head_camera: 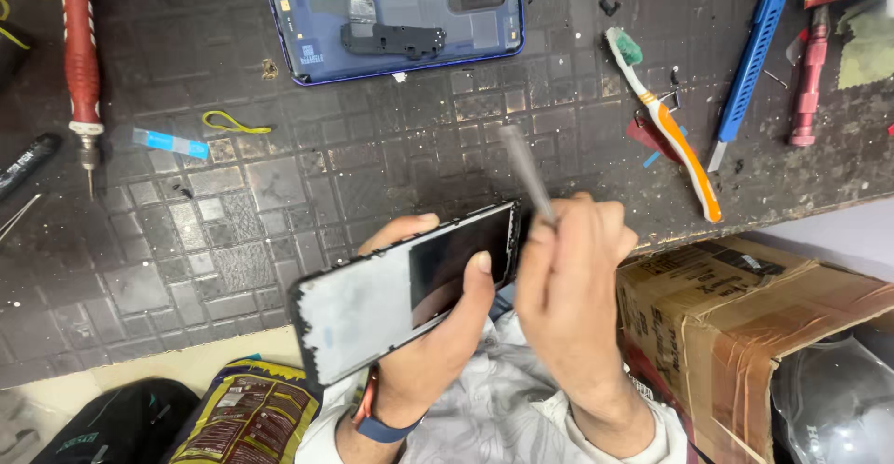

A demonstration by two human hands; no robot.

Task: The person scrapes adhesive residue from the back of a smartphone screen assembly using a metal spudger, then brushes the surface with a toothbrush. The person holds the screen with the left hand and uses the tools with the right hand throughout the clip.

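Phone (400, 292) sat over your lap, gripped in your left hand (438, 334); right hand (568, 278) pinched a tool (526, 171), probably tweezers, at its top edge. Prying stage; next needed steady, shallow leverage.

The motion-blurred metal tool (526, 171) has its lower end hidden inside the right hand (568, 278).

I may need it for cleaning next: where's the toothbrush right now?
In the head view, the toothbrush lies upper right on the mat, between the blue phone back cover and the blue utility knife.
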